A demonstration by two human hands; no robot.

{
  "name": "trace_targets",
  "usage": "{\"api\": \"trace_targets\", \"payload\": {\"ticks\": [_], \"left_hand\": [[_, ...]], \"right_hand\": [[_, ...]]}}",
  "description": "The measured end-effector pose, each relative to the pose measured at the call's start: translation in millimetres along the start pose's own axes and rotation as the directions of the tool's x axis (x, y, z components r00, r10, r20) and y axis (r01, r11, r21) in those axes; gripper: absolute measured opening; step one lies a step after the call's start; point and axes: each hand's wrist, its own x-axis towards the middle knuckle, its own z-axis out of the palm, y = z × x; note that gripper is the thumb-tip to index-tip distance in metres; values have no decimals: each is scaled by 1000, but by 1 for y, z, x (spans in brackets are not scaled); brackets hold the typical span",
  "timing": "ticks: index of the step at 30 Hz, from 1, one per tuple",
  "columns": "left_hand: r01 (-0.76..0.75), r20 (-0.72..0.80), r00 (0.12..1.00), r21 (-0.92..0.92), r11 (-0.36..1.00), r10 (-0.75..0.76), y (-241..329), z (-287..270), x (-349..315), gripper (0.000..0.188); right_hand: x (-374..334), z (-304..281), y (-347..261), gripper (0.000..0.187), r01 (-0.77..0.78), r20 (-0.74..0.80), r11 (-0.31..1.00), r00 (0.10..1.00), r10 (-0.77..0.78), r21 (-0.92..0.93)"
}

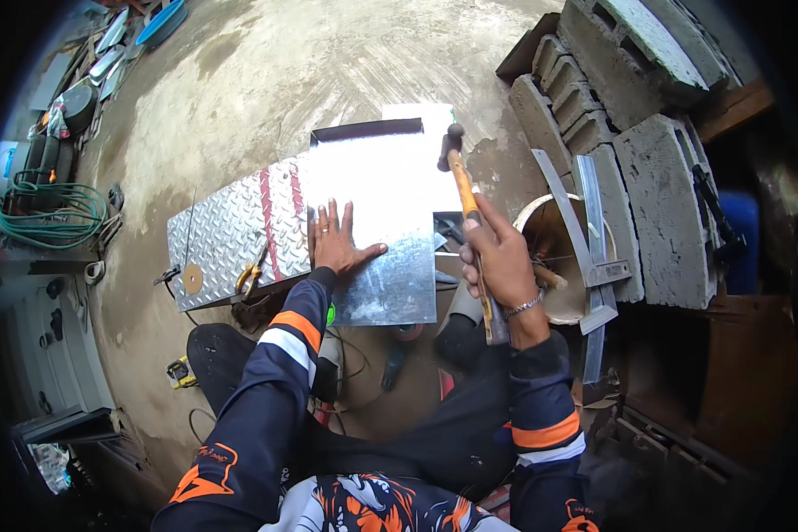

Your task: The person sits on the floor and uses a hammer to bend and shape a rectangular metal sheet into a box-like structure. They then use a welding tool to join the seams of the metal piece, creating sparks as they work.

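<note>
Silver sheet metal (383, 288) lay straight ahead, beneath the left hand (335, 244), which was flat with fingers spread near its left edge. Its long side seemed to run outward, though glare washed out the far part. Just beside the right edge, the right hand (504, 262) was wrapped around a hammer (465, 188), its head pointing away.
</note>
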Motion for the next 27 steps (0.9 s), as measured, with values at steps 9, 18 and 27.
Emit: {"api": "trace_targets", "payload": {"ticks": [9,18,27], "left_hand": [[-3,118,993,56,998,-4,7,-6,11,137],[23,158,987,106,994,-40,-1,-6,13,140],[26,154,987,86,996,-39,0,-4,12,140]], "right_hand": [[0,-64,95,9,-118,63,625,992,110,771],[13,5,82,11,-53,-86,708,984,158,704],[15,25,101,17,-125,-15,834,987,158,537]]}}
